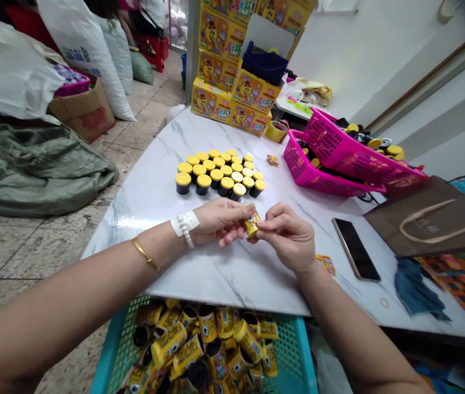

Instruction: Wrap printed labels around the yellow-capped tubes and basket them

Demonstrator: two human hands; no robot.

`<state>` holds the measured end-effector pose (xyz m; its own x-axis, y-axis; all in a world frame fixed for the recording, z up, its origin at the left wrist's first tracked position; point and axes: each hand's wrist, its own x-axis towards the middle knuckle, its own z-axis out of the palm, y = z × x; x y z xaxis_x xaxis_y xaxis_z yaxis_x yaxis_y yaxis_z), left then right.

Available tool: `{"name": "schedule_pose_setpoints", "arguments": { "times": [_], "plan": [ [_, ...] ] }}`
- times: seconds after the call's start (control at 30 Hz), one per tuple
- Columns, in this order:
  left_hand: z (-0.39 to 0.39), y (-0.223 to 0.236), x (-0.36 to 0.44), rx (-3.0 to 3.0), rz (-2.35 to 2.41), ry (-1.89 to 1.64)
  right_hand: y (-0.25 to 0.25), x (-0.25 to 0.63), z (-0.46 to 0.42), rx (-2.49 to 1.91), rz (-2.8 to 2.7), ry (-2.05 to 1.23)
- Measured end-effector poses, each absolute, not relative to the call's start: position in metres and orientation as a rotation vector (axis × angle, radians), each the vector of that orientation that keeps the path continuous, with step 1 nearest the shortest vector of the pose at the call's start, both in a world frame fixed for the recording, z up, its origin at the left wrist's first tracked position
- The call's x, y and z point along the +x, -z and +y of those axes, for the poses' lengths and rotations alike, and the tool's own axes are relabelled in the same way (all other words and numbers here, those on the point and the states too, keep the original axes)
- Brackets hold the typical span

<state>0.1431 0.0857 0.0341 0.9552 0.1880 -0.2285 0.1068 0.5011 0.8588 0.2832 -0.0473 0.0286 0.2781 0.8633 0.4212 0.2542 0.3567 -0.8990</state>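
Observation:
My left hand and my right hand meet above the white marble table, both pinched on one small yellow-labelled cylindrical container. Just beyond the hands stands a tight cluster of several black containers with yellow lids. At the near table edge a blue-green basket holds a heap of the same yellow-labelled containers, lying at all angles. A small sticker sheet lies beside my right wrist.
Two pink baskets with black and yellow parts sit at the right. A phone, a brown paper bag and a tape roll lie nearby. Yellow printed boxes are stacked at the back. Sacks and a cardboard box stand on the floor at the left.

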Motion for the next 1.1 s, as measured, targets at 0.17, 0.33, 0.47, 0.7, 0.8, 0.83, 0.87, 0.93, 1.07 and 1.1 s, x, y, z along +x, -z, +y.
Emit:
{"name": "schedule_pose_setpoints", "arguments": {
  "times": [0.17, 0.33, 0.47, 0.7, 0.8, 0.83, 0.87, 0.93, 1.07, 1.1],
  "plan": [
    [0.088, -0.036, 0.139, 1.033, 0.311, 0.008, -0.030, 0.279, -0.052, -1.135, -1.249, -0.547],
    [0.089, -0.034, 0.136, 1.054, 0.241, 0.163, -0.036, 0.283, -0.053, -1.137, -1.418, -0.630],
    [0.088, -0.033, 0.135, 1.157, 0.215, 0.324, -0.044, 0.282, -0.060, -1.090, -1.593, -0.508],
    [0.089, -0.035, 0.139, 1.388, 0.484, 0.107, -0.038, 0.257, -0.081, -1.037, -1.769, -0.865],
    [0.087, -0.034, 0.141, 1.458, 0.469, 0.097, -0.037, 0.281, -0.057, -1.381, -1.672, -0.448],
    [0.087, -0.033, 0.141, 1.474, 0.473, 0.097, -0.037, 0.294, -0.043, -1.534, -1.592, -0.226],
    [0.086, -0.033, 0.142, 1.489, 0.479, 0.100, -0.036, 0.308, -0.027, -1.659, -1.515, -0.042],
    [0.086, -0.033, 0.142, 1.522, 0.482, 0.119, -0.032, 0.332, 0.003, -1.811, -1.456, 0.125],
    [0.087, -0.033, 0.145, 1.594, 0.435, 0.173, -0.019, 0.350, 0.033, -1.982, -1.323, 0.114],
    [0.087, -0.033, 0.145, 1.605, 0.429, 0.181, -0.016, 0.348, 0.032, -1.995, -1.310, 0.127]
  ]
}}
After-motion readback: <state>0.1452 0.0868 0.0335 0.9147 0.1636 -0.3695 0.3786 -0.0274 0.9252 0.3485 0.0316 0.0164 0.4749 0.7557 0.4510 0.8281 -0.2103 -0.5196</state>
